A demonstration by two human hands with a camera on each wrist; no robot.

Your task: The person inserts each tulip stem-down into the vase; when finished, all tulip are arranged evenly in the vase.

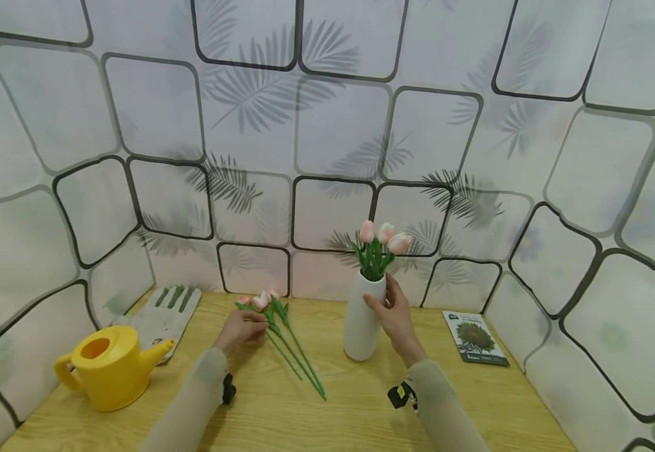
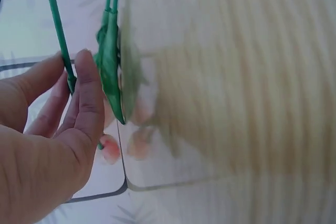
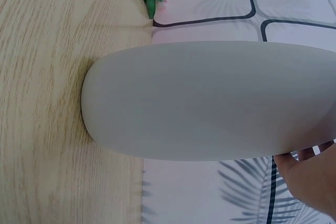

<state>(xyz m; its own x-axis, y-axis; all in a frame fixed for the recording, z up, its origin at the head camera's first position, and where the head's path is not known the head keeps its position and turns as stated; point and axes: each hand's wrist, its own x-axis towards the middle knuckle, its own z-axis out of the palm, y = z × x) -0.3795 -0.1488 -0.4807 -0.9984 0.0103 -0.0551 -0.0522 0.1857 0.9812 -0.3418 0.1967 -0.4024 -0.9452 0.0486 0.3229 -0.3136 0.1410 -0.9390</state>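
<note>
Pale sleeves (image 1: 188,402) reach in over the front of the worktop, angled away from each other, with a stretch of wood grain between them. Patterned walls (image 1: 338,144) with dark rounded outlines and grey fronds rise along the back, left and right edges. Between them spreads the yellowish worktop (image 1: 304,427), its grain showing, its sheen faintly mirroring leaves and blooms in the left wrist view.

Right of the middle, a white vase (image 1: 361,326) stands upright, apart from the back edge; the right hand (image 1: 392,311) grips its upper part from the right. Close to the left edge sits a yellow watering can (image 1: 112,370), spout pointing right. Behind it, a pale glove (image 1: 156,317) lies in the back left corner. Loose tulips (image 1: 271,317) lie left of the middle, blooms near the back edge, stems slanting frontward and right; the left hand (image 1: 241,329) pinches one stem. Wood separates stems from vase, and vase from a seed packet (image 1: 476,338) at the back right corner. Smaller still, three pinkish tulips with green leaves (image 1: 373,258) top the vase.
</note>
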